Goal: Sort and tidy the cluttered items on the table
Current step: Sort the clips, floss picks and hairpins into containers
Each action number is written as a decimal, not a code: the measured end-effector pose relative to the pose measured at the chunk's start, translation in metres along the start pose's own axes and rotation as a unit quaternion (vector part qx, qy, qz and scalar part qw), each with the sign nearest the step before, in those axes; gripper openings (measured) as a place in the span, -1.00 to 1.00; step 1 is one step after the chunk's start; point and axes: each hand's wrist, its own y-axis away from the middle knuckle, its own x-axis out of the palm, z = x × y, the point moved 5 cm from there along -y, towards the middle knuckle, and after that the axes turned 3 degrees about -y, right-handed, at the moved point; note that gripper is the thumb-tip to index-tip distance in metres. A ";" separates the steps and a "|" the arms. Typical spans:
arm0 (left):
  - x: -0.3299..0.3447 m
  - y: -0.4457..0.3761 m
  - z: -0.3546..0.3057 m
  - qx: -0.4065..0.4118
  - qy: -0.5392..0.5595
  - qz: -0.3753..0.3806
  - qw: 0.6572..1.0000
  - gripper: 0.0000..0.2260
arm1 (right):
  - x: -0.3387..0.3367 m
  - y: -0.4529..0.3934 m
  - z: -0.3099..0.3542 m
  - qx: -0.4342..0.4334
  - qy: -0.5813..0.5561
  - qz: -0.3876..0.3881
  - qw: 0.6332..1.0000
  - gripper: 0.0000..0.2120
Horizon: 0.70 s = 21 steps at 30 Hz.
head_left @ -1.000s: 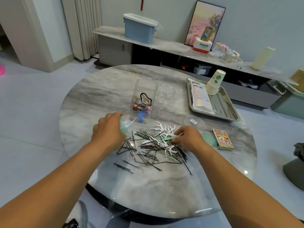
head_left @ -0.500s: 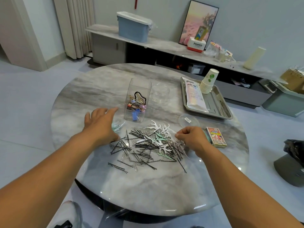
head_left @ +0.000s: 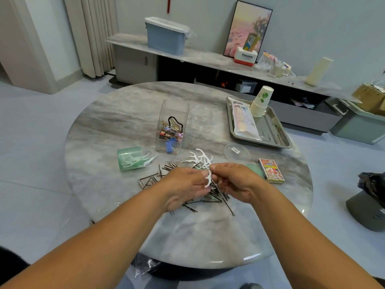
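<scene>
Progress is judged early: most of the clutter is unsorted. Mixed heap of black hairpins (head_left: 188,202) and white floss picks (head_left: 201,158) is seen at the near middle of the round table (head_left: 116,122), largely covered by both hands. One white floss pick (head_left: 208,178) is held upright between the two hands, above the heap; it is pinched by the left hand (head_left: 184,187), fingers curled in toward it, and touched at the top by the right hand (head_left: 235,182), whose fingers are also bent inward; which hand carries the load cannot be told. Green container (head_left: 130,158) is lying on its side left of the heap, open end toward it, with several picks already inside or spilling from the mouth; exact count cannot be read. Clear square box (head_left: 171,127) stands upright behind the heap and is part filled with coloured clips and a black hair tie. Counted: one green container, one clear square box, one empty clear round tub (head_left: 201,119) just right of it, one clear lid (head_left: 236,153), one card pack (head_left: 270,171), one metal tray (head_left: 277,132) holding one pouch and one stack of paper cups. Loose picks: several visible; hairpins: dozens, not countable. Left to do, as judged: remaining picks to the green container, hairpins to a container, lids fitted.
</scene>
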 end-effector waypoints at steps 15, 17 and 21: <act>-0.034 0.009 -0.016 -0.084 0.086 0.075 0.990 -0.71 | 0.007 0.032 0.023 -0.414 0.366 -0.021 0.833 -0.90; -0.031 0.013 -0.016 -0.092 0.057 0.095 0.990 -0.64 | 0.020 0.038 0.021 -0.489 0.447 0.016 0.749 -0.91; -0.025 0.011 -0.009 -0.065 0.021 0.078 0.995 -0.78 | 0.027 0.040 0.018 -0.532 0.488 0.032 0.691 -0.95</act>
